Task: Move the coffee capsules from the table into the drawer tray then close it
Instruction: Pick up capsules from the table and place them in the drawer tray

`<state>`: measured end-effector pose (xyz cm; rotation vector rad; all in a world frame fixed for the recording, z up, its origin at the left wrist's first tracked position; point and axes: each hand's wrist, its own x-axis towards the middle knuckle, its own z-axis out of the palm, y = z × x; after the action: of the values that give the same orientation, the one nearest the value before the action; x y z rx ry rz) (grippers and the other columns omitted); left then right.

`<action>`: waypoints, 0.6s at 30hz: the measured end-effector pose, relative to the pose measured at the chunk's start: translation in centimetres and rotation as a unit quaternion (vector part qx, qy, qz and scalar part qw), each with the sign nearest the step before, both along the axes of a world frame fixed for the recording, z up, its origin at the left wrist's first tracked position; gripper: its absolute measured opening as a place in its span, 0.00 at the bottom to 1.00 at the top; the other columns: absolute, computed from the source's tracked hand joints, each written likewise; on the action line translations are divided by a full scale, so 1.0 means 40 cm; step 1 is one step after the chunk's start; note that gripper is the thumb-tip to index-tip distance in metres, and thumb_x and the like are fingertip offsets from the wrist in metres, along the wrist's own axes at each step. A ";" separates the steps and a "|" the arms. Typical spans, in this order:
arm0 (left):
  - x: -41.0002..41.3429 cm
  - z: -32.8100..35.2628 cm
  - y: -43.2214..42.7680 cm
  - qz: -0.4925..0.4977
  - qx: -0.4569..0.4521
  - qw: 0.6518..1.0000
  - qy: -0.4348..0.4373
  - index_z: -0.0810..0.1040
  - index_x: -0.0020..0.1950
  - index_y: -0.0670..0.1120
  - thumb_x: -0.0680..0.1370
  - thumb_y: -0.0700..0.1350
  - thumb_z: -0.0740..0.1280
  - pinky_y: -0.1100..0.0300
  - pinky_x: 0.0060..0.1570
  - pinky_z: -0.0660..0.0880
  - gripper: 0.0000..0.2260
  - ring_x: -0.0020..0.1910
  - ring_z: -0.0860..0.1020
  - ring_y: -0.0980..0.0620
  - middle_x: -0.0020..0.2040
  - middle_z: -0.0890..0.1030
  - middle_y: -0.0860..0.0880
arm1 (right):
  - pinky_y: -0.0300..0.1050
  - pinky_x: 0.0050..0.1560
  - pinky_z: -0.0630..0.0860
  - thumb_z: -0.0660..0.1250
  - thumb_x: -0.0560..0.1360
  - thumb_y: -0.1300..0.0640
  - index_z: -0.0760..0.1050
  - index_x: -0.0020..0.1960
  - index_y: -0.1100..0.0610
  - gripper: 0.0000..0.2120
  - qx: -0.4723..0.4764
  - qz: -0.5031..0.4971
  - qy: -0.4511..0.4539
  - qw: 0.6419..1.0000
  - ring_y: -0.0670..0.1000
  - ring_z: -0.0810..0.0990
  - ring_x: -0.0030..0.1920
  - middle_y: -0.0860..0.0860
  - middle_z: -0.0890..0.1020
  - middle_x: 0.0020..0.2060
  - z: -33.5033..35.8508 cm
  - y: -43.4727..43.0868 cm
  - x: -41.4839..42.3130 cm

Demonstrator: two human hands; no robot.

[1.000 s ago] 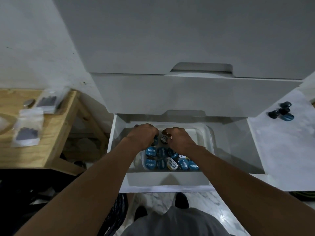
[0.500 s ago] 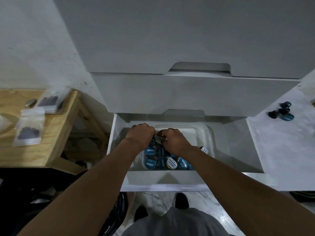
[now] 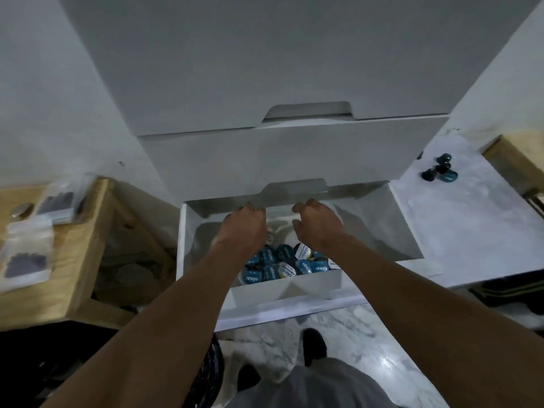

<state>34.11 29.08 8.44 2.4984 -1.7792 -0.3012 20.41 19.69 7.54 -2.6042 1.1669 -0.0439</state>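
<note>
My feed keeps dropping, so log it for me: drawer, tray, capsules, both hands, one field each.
drawer: open, pulled out toward the person
tray: clear, inside the drawer
tray capsules: blue-lidded pile at near end
loose capsules: small dark cluster on white table, right of drawer
left hand: over tray, fingers curled, grip hidden
right hand: over tray, fingers curled, grip hidden
task status: unfinished

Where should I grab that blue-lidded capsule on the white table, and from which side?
Pinch the blue-lidded capsule across its round rim, coming from above on its right: three dark capsules crowd its left and far side, so fingers probably fit best there.
</note>
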 end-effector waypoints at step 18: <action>-0.612 0.244 -0.321 -0.209 -0.200 0.957 -0.038 0.73 0.56 0.41 0.81 0.46 0.58 0.53 0.49 0.72 0.11 0.53 0.76 0.43 0.54 0.78 0.42 | 0.52 0.55 0.76 0.60 0.79 0.53 0.74 0.62 0.59 0.15 -0.133 -0.201 -0.056 0.969 0.59 0.77 0.57 0.57 0.78 0.60 0.208 -0.178 -0.666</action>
<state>9.65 16.25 18.18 1.8752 -2.1336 0.1325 -6.22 12.58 15.87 -2.4897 1.7299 -0.4539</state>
